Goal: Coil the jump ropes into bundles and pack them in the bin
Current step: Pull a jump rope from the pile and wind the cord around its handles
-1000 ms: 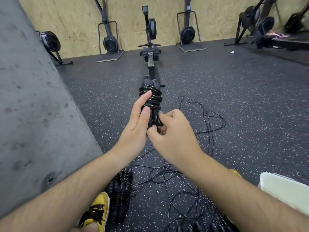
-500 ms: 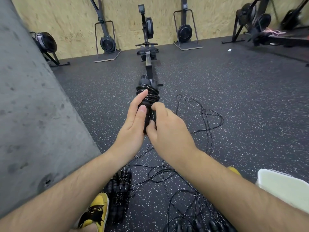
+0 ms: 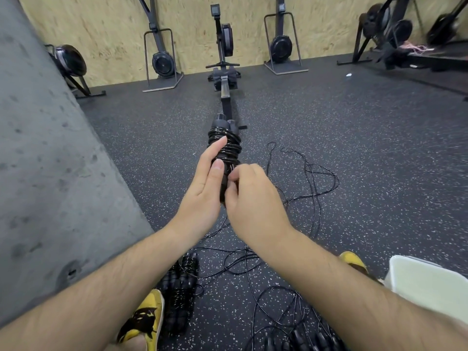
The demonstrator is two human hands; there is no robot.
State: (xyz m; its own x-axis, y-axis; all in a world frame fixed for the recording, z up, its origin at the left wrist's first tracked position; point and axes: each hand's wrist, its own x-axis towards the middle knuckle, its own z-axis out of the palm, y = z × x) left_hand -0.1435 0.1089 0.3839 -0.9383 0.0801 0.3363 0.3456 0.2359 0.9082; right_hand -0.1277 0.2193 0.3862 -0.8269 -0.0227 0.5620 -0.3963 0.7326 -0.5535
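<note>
A bundle [image 3: 225, 143] of coiled rope is held upright in front of the body, its long axis running away from the wrists. Its wound upper part stands clear above the fingertips, and its lower end is hidden between the two palms.

The left hand [image 3: 202, 191] is laid along the bundle's left side. Its fingers are nearly straight, and the bundle is clasped between them and the thumb. The right hand [image 3: 253, 198] is set against the lower right of the bundle with its fingers [image 3: 236, 174] curled tight, pinching at the wraps there. It is judged that a rope end is being tucked in, though the end itself cannot be made out.

The bin [image 3: 428, 285] lies below and to the right of the right hand, well apart from the fingers and nearer that hand than the left. For packing, the bundle would have to be carried down and rightward, most readily by the right hand.

Loose ropes [image 3: 311, 178] are spread on the floor beyond and beneath the right hand. Another bundle [image 3: 181, 287] lies on the floor below the left wrist, not yet in the bin.
</note>
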